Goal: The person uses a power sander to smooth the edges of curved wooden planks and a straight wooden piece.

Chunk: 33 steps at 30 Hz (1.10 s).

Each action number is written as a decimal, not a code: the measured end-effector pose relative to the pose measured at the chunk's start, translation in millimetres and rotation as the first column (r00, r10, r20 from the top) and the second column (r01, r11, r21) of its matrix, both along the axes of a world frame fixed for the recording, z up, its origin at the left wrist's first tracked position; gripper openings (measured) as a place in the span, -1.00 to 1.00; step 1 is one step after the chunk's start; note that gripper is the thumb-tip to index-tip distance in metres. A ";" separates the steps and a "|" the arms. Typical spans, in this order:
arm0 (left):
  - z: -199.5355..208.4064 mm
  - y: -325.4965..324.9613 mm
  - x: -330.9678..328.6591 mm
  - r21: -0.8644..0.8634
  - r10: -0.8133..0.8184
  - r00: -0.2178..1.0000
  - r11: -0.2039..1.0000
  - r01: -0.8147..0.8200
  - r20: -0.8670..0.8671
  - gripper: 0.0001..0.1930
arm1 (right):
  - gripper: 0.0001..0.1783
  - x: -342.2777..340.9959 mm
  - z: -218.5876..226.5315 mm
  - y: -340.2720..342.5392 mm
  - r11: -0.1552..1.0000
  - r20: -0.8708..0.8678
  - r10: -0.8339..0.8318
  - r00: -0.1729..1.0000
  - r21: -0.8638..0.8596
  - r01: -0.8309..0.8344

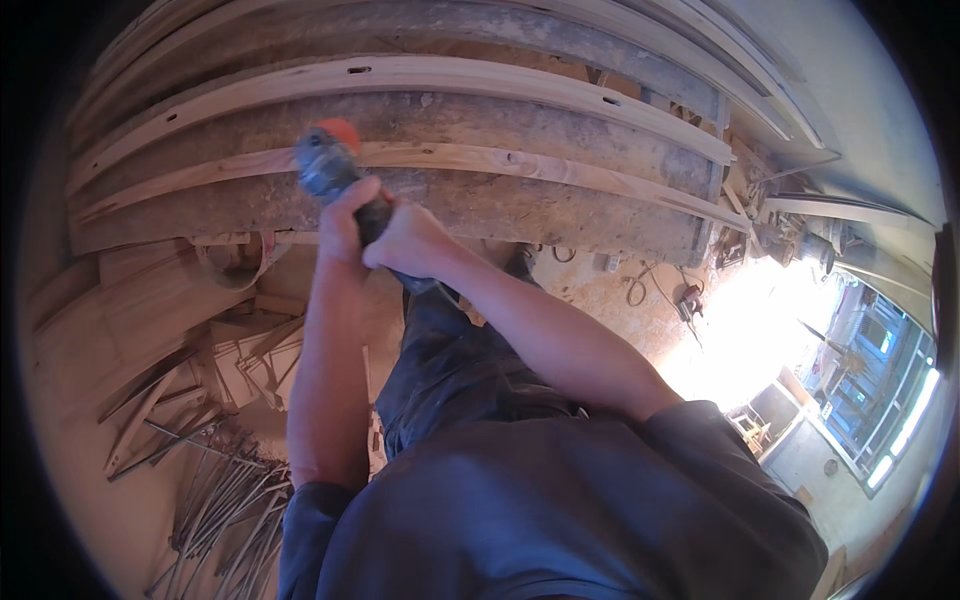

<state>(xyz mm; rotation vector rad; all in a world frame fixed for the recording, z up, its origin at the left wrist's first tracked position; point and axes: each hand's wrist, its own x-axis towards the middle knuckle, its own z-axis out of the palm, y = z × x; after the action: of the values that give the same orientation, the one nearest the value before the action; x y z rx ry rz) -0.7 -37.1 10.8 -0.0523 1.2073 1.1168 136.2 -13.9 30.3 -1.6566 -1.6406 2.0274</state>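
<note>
Both my hands grip a grey power tool (322, 165) with an orange end, held against a long wooden board (520, 160) on a dusty workbench (520, 205). My left hand (343, 222) wraps the tool's body from the left. My right hand (410, 240) closes on the tool's rear, its forearm crossing from the lower right. The tool's working face is hidden under its body.
A second long board (420, 75) lies farther back on the bench. Offcuts and thin wood strips (215, 470) pile on the floor at the left. Cables and a small tool (688, 300) lie on the sawdust floor at the right, near a bright doorway (760, 330).
</note>
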 end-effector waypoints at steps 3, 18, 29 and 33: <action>-1.0 -5.5 -27.2 -0.020 0.103 0.995 0.994 -0.103 0.011 -0.78 | -0.09 -32.9 -5.5 -1.9 0.999 0.023 0.051 0.998 -0.007 -0.051; -16.4 -35.3 251.0 -0.001 -0.292 0.950 0.956 0.293 -0.107 -0.70 | -0.52 247.0 -8.5 -87.0 0.915 -0.040 -0.402 0.915 -0.051 0.400; 17.0 -9.0 185.9 -0.030 -0.339 0.938 0.941 0.337 -0.075 -0.76 | -0.57 186.4 0.0 -68.7 0.896 -0.005 -0.439 0.898 -0.082 0.437; 13.0 -11.8 86.6 -0.011 -0.203 0.977 0.979 0.203 -0.070 -0.78 | -0.57 78.6 16.2 -50.5 0.941 0.004 -0.331 0.944 -0.073 0.330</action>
<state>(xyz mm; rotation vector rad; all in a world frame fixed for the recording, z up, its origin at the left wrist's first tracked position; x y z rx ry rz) 85.9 -48.9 23.8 0.1070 1.2481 0.9440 214.8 -64.3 46.5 -1.8001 -1.1965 1.9401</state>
